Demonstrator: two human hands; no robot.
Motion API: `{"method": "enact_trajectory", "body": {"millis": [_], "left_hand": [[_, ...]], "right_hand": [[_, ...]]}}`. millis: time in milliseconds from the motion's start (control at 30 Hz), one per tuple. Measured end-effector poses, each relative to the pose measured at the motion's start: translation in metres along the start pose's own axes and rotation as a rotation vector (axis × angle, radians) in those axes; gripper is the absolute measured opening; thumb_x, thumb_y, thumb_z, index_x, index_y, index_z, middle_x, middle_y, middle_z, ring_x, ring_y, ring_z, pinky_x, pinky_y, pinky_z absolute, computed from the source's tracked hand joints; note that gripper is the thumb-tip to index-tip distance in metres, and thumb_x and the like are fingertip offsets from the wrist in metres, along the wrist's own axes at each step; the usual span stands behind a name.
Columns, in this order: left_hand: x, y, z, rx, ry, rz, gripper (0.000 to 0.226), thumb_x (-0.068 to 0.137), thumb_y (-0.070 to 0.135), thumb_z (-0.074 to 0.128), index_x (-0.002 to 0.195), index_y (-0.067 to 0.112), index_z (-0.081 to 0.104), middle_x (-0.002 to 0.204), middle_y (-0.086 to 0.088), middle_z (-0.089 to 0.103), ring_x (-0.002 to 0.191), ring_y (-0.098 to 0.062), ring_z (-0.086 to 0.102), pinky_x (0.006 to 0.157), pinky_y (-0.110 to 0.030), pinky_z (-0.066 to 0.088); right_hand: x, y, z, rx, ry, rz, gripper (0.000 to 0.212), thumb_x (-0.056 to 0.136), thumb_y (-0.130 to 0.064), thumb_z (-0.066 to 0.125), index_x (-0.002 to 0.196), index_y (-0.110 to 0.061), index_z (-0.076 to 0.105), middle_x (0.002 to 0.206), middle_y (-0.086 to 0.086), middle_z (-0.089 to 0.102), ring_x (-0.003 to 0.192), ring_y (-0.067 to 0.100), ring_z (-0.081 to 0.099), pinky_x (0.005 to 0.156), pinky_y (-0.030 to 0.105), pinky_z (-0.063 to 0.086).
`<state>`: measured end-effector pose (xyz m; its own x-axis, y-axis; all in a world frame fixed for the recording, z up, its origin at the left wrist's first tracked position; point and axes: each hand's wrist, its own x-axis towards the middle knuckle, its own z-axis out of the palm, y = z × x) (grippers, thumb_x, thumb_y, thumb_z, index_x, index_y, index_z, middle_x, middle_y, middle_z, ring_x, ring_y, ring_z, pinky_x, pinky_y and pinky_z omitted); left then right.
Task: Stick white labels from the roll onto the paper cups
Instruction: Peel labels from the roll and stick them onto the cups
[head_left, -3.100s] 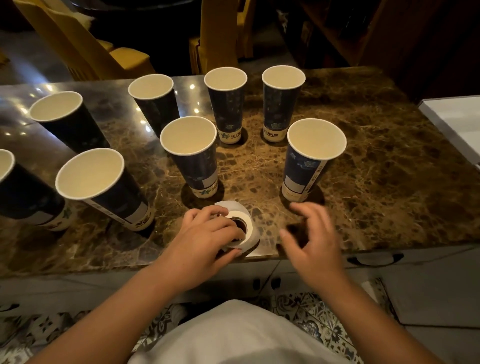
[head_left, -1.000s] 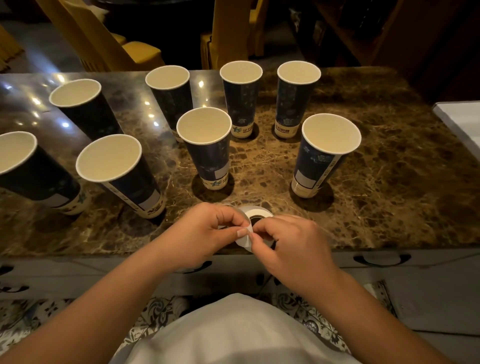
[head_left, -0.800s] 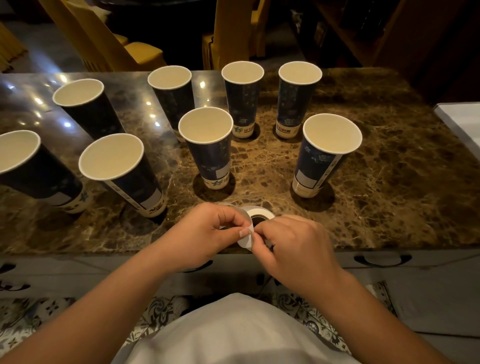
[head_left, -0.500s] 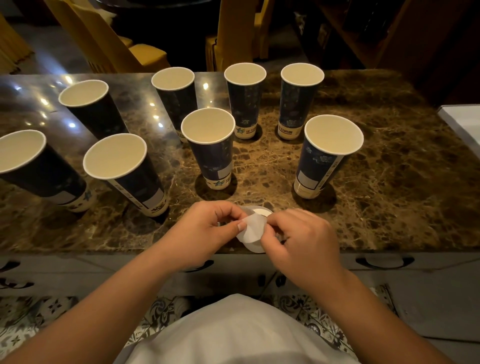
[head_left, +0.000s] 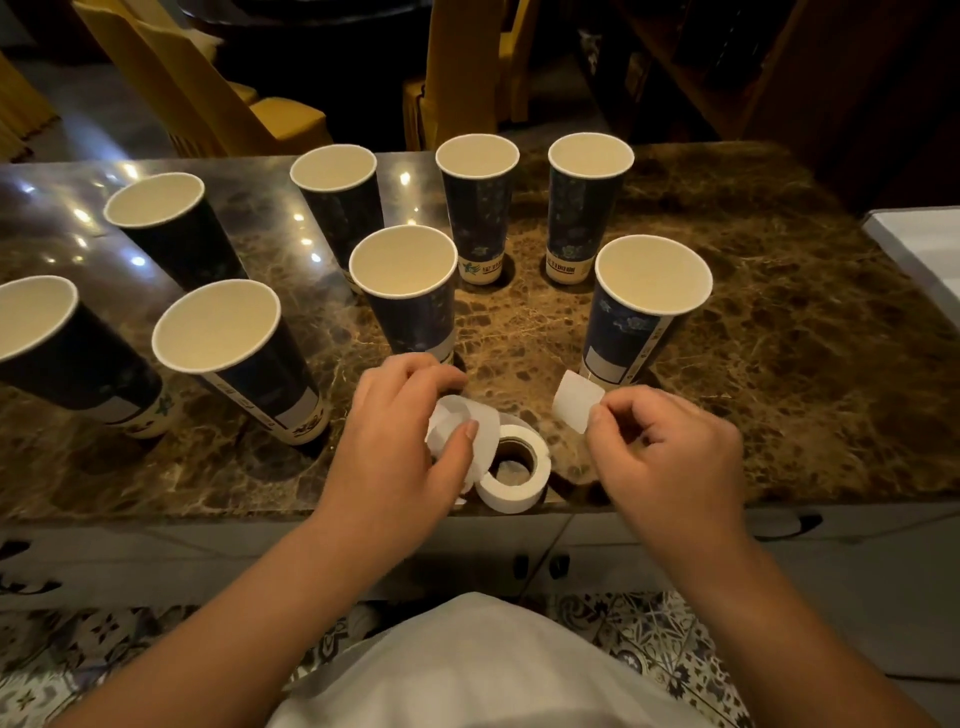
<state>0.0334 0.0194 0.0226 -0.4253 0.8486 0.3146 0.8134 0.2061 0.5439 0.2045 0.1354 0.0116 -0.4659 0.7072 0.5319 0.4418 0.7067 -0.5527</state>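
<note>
Several tall dark-blue paper cups stand upright on the marble table (head_left: 805, 364). The nearest cup on the right (head_left: 639, 317) has a white label low on its side; the middle cup (head_left: 410, 291) stands just beyond my left hand. The white label roll (head_left: 514, 467) lies flat near the table's front edge. My left hand (head_left: 400, 447) pinches the loose backing strip (head_left: 467, 421) beside the roll. My right hand (head_left: 670, 457) pinches one peeled white label (head_left: 574, 402) between thumb and forefinger, just in front of the right cup's base.
More cups fill the left half of the table, two of them (head_left: 244, 358) (head_left: 57, 353) with white labels near the base. Yellow chairs (head_left: 228, 98) stand behind the table. A white surface (head_left: 919, 244) sits at the right edge.
My hands were together picking at the roll's strip; now my right hand has pulled away to the right with one label peeled off. My left hand stays on the strip.
</note>
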Motion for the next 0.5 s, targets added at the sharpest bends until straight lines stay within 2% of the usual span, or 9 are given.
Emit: {"method": "enact_trajectory", "body": {"millis": [67,133,167,233,333,500], "left_hand": [[-0.002,0.012,-0.005,-0.13,-0.029,-0.02,0.012,0.086,0.027,0.063,0.097,0.021,0.064,0.093,0.014,0.06,0.085,-0.002,0.055,0.071,-0.013,0.045],[0.002,0.029,-0.011,-0.637,-0.253,-0.398,0.016,0.089,0.03,0.06,0.082,0.018,0.067,0.068,0.014,0.059,0.063,-0.002,0.053,0.057,-0.016,0.043],[0.004,0.033,-0.013,-0.865,-0.37,-0.611,0.021,0.09,0.033,0.06,0.08,0.016,0.067,0.063,0.011,0.056,0.059,-0.004,0.05,0.054,-0.02,0.04],[0.007,0.035,-0.012,-1.07,-0.475,-0.848,0.026,0.086,0.04,0.062,0.081,0.015,0.065,0.065,0.004,0.052,0.056,-0.008,0.044,0.051,-0.023,0.031],[0.01,0.034,-0.011,-1.124,-0.507,-0.948,0.028,0.082,0.044,0.065,0.077,0.016,0.064,0.067,0.001,0.049,0.053,-0.008,0.039,0.05,-0.021,0.025],[0.014,0.033,-0.013,-1.16,-0.523,-0.955,0.012,0.087,0.021,0.062,0.076,0.016,0.063,0.068,-0.001,0.054,0.053,-0.007,0.04,0.047,-0.019,0.027]], "right_hand": [[-0.001,0.0,-0.002,-0.203,0.048,-0.261,0.018,0.088,-0.016,0.06,0.075,-0.012,0.072,0.068,0.001,0.069,0.059,0.017,0.061,0.049,0.033,0.047],[-0.001,-0.003,-0.002,-0.288,0.064,-0.433,0.02,0.089,-0.02,0.061,0.075,-0.013,0.072,0.068,0.003,0.07,0.059,0.022,0.062,0.051,0.038,0.045],[0.0,-0.006,-0.002,-0.302,0.066,-0.482,0.018,0.088,-0.02,0.062,0.074,-0.013,0.072,0.068,0.003,0.07,0.059,0.023,0.062,0.052,0.039,0.045],[0.002,-0.01,-0.004,-0.316,0.075,-0.551,0.016,0.086,-0.017,0.065,0.073,-0.012,0.072,0.068,0.004,0.07,0.06,0.023,0.063,0.054,0.039,0.044],[0.008,-0.012,-0.005,-0.3,0.08,-0.629,0.013,0.087,-0.014,0.067,0.076,-0.01,0.073,0.072,0.005,0.072,0.064,0.023,0.066,0.058,0.039,0.044],[0.012,-0.01,-0.007,-0.288,0.066,-0.691,0.011,0.088,-0.015,0.068,0.082,-0.01,0.076,0.078,0.004,0.074,0.069,0.021,0.069,0.063,0.037,0.044]]}}
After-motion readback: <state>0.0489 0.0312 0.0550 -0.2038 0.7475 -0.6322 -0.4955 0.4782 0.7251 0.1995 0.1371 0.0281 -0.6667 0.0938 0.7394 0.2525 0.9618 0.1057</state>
